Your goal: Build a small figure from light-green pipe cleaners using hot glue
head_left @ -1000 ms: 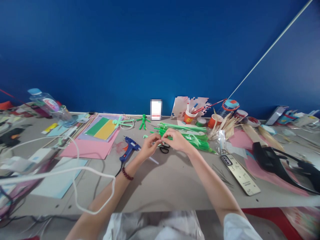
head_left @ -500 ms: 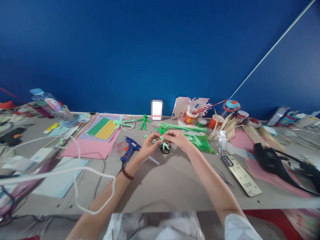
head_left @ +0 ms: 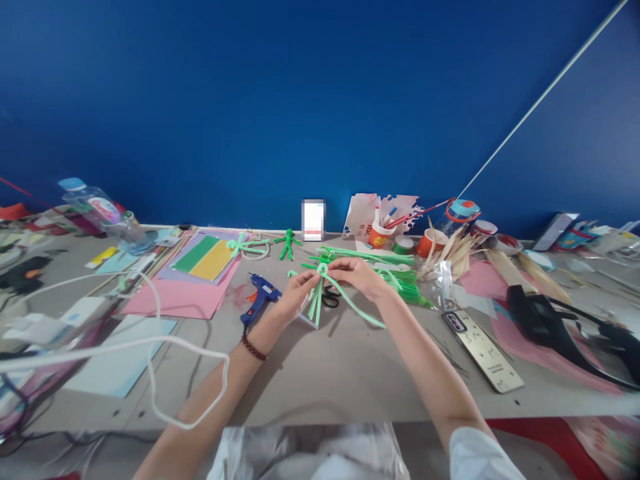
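Several light green pipe cleaners (head_left: 355, 306), joined near a small loop at the top, are pinched between my two hands. My left hand (head_left: 296, 291) is closed on the left side of the bundle, and strands hang below its fingers. With closed fingertips, my right hand (head_left: 357, 276) grips the bundle from the right; one long strand trails below it toward my forearm. Black-handled scissors (head_left: 330, 297) lie beneath, partly hidden. Behind the hands are more green pipe cleaners (head_left: 407, 283). A finished-looking green pipe cleaner figure (head_left: 289, 245) stands at the back.
A blue glue gun (head_left: 260, 297) lies left of my left hand. Coloured sheets (head_left: 175, 297) and a white cable (head_left: 190, 339) are farther left. A patterned phone (head_left: 484, 353) lies on the right. A pen cup (head_left: 381, 236) and a lit screen (head_left: 314, 221) stand by the blue wall.
The pipe cleaners in my hands have turned, so their strands now hang down and stretch out to the right. Both hands remain close together in nearly the same place.
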`<state>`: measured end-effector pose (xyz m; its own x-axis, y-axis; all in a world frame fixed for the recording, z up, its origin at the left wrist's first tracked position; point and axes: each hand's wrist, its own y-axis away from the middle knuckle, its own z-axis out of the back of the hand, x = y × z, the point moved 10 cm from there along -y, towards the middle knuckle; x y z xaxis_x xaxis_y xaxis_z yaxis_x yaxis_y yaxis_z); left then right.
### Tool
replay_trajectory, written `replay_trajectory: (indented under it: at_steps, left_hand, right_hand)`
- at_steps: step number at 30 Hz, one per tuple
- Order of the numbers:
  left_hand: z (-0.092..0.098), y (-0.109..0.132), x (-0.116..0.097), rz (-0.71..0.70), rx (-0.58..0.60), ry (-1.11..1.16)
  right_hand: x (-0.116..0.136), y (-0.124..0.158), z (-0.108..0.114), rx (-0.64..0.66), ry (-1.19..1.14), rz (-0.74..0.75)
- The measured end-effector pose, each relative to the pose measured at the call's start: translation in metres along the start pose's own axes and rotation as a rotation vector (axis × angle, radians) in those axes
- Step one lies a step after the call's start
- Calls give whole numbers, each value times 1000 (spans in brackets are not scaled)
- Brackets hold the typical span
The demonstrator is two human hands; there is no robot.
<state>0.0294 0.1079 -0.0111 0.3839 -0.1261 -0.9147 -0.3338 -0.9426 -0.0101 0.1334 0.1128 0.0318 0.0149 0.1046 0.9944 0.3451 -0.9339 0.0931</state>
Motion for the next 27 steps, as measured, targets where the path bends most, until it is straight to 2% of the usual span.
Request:
replay_trajectory:
  at_steps: [8, 14, 21, 27]
  left_hand:
    - [-4, 3, -4, 1, -13, 57]
    - [1, 2, -8, -44, -41, 32]
    - [5, 2, -7, -76, -46, 28]
    - [8, 0, -5, -67, -48, -2]
  right_hand:
    - [30, 4, -3, -132, 271, 296]
    - [10, -1, -11, -145, 88, 205]
    - [0, -4, -12, -221, 3, 223]
    - [-9, -8, -14, -193, -70, 197]
